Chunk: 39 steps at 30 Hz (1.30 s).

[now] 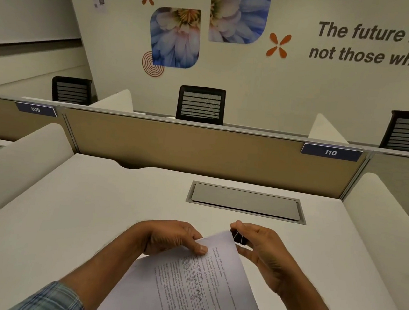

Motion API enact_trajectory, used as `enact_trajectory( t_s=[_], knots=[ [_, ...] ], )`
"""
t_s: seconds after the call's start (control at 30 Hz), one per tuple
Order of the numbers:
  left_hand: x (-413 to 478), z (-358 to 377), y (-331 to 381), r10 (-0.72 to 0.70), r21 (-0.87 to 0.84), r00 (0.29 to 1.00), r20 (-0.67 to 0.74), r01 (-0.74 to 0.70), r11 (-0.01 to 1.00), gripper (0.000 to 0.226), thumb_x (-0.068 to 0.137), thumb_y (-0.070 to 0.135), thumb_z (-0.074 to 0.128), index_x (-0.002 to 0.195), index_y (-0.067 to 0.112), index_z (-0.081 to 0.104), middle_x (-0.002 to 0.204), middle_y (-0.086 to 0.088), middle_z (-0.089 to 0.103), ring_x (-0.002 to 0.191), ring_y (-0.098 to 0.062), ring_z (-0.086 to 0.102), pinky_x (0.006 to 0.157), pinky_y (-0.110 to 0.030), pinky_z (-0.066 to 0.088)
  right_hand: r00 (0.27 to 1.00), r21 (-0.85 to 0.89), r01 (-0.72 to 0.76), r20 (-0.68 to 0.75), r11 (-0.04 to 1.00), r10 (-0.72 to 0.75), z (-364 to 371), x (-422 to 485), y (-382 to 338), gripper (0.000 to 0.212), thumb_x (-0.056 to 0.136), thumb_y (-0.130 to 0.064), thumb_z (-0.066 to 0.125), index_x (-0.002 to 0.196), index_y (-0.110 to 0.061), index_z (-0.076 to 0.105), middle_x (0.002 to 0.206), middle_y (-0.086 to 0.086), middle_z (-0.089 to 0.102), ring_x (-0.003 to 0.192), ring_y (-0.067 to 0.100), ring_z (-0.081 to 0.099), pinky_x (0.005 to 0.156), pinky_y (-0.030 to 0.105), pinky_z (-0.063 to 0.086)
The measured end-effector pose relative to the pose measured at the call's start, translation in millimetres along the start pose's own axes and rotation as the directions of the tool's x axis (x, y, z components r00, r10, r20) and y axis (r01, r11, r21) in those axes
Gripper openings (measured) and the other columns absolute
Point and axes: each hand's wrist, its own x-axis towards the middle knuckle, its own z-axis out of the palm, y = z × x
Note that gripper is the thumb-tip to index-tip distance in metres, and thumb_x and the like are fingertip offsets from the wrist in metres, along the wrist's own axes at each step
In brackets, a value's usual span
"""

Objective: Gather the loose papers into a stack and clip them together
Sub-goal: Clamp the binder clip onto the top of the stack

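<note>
A stack of white printed papers [191,292] is held tilted above the white desk [67,203], its far corner pointing away from me. My left hand [174,237] grips the stack's upper left edge, thumb on top. At the far corner, my right hand [261,249] pinches a black binder clip [240,237] that sits against the paper's corner. Whether the clip's jaws are around the sheets cannot be told.
A grey cable hatch [246,201] is set into the desk beyond my hands. A tan partition [199,149] with tags 109 and 110 closes the back. White side dividers [16,160] flank the desk. Black chairs stand behind the partition.
</note>
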Motion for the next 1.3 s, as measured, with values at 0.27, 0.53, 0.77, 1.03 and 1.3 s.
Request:
enact_trajectory(
  t_s=[0.27,0.53,0.77,1.03,1.3],
  knots=[
    [1,-3,-9,-0.036,-0.020,0.999,0.026,0.036,0.999,0.030,0.093,0.032,0.071,0.112,0.009,0.076,0.120,-0.018,0.072,0.092,-0.025,0.074,0.089,-0.037,0.060,0.986,-0.143,0.152,-0.046,0.978,-0.160,-13,-9,1,0.020,0.094,-0.027,0.066,0.101,-0.017,0.082,0.103,-0.003,0.080,0.105,0.016,0.070,0.091,0.029,0.053],
    [9,10,-4,-0.057,0.056,0.989,-0.134,0.064,0.996,0.034,0.095,0.036,0.068,0.115,0.010,0.075,0.114,-0.015,0.076,0.094,-0.026,0.073,0.095,-0.041,0.058,0.942,-0.283,0.316,-0.022,0.906,-0.336,11,-28,13,0.010,0.088,-0.022,0.076,0.083,-0.019,0.084,0.107,-0.012,0.075,0.104,0.005,0.067,0.082,0.020,0.053],
    [7,28,-13,0.134,-0.017,0.962,-0.238,-0.142,0.990,0.041,0.088,0.048,0.072,0.105,0.011,0.078,0.105,-0.011,0.079,0.086,-0.022,0.075,0.084,-0.032,0.061,0.921,-0.253,0.299,-0.175,0.920,-0.347,40,-30,43,0.010,0.088,-0.024,0.076,0.081,-0.025,0.083,0.098,-0.017,0.077,0.094,0.003,0.072,0.089,0.027,0.059],
    [2,44,-29,0.234,-0.116,0.907,-0.350,-0.290,0.950,0.045,0.090,0.051,0.068,0.114,0.014,0.074,0.104,-0.009,0.080,0.082,-0.022,0.075,0.079,-0.032,0.060,0.889,-0.164,0.302,-0.307,0.939,-0.340,56,-20,54,0.012,0.092,-0.024,0.072,0.090,-0.022,0.084,0.111,-0.016,0.072,0.106,0.008,0.068,0.096,0.040,0.059],
    [6,58,-29,0.279,-0.050,0.842,-0.462,-0.338,0.940,0.041,0.088,0.058,0.066,0.099,0.020,0.077,0.094,-0.004,0.080,0.078,-0.022,0.075,0.077,-0.028,0.059,0.898,0.113,0.250,-0.398,0.962,-0.187,73,-23,57,0.017,0.089,-0.022,0.074,0.104,-0.019,0.082,0.116,-0.008,0.076,0.109,0.014,0.070,0.100,0.045,0.057]
  ],
)
